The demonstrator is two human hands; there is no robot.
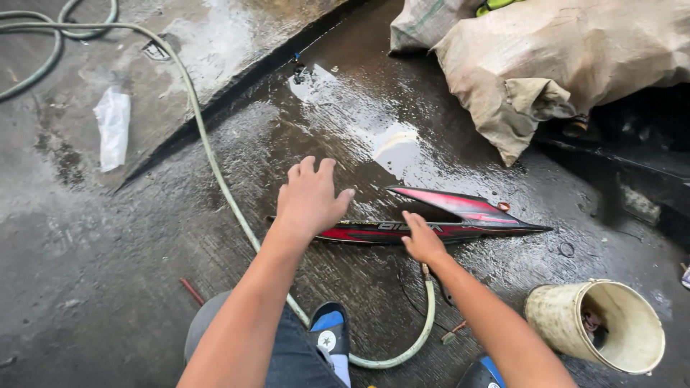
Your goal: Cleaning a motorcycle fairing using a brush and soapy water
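At the bottom of the frame the person crouches, a blue-and-black sandal showing between the forearms. Just beyond it a pale green hose loops across the wet concrete floor, its end lying close under the right wrist.

The right hand rests with its fingers on the lower edge of a red-and-black motorcycle side panel, which lies flat in the middle of the frame, its pointed tip aimed right. That grip looks loose, fingers laid on the panel and not closed round it. The left hand hovers above the panel's left end, fingers spread wide, holding nothing.

I'd judge the panel light, thin moulded plastic: stiff along its length but likely to flex or crack if bent at the narrow tip. Wet and glossy as it is, it should be slippery, so the thicker middle edge seems the safer hold, with a hand near each end.

At lower right a dirty white bucket lies on its side, near but clear. A small ring sits beside the tip. Farther off, upper right, burlap sacks are piled; at upper left lies a crumpled plastic bag.
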